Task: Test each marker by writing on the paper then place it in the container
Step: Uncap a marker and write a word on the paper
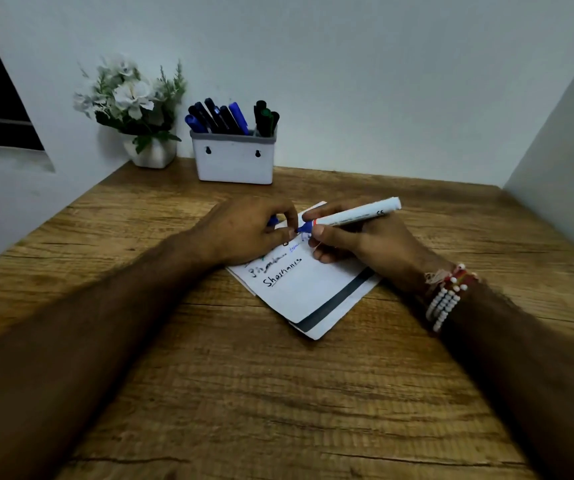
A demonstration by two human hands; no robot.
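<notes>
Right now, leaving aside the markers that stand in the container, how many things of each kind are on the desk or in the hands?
Marker, in the right hand: 1
Blue cap, in the left hand: 1
Container: 1
Flower pot: 1
Paper stack: 1
Total: 5

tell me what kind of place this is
Probably a home or office desk nook: a wooden desktop boxed in by plain walls, a white container full of markers at the back, and a small pot of white flowers beside it.
</notes>
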